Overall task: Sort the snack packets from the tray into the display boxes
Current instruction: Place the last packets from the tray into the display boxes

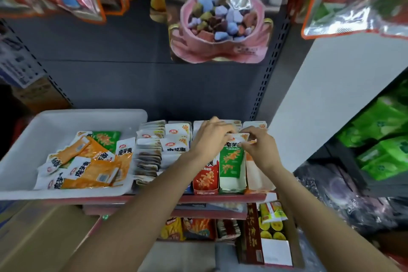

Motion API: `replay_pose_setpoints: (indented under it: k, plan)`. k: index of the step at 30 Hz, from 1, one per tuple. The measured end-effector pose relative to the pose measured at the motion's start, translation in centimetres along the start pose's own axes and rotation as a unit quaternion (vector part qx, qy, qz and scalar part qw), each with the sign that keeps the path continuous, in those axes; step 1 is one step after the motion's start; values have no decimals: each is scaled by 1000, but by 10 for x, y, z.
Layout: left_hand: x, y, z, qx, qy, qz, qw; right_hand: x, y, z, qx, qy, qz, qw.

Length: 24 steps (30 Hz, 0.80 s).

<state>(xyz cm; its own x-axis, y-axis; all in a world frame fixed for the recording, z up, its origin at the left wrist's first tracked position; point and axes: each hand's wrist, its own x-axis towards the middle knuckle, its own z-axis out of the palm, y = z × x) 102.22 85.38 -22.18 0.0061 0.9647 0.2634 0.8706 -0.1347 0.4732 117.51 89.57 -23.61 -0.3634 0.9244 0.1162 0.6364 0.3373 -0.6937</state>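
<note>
While both hands meet over the green display box (231,174) on the shelf, the left hand (210,139) curls its fingers round the top edge of a green snack packet (233,157) standing in that box, and the right hand (259,148) pinches the same top edge from the other side, with a sliver of orange film showing between its fingertips. Such packets look light, thin and limp, made of glossy printed film that is likely slippery, so the flat sealed top seam seems the surest place to take hold, since the soft middle would buckle. Its box is stiff folded card with an open, cut-down front, standing just beside a red display box (205,180). To the left, the white tray (72,117), smooth moulded plastic with rounded corners, holds a loose heap of orange packets (97,172) and one green one, overlapping at all angles and not yet sorted.
</note>
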Motion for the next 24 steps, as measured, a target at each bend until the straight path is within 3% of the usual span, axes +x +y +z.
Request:
replay_pose_setpoints:
  k: [6, 10, 15, 24]
  plan:
    - [-2, 0, 18, 144, -104, -37, 983, -8, 12, 15, -107, -73, -14, 992]
    - [-1, 2, 20, 141, -93, -55, 984, -8, 7, 13, -119, -35, -17, 992]
    - [-15, -1, 1, 82, -14, -81, 993, -9, -11, 12, -113, -6, -44, 993]
    - [-87, -74, -78, -3, 190, -179, 965, -5, -111, 74, 29, -95, -142, 985]
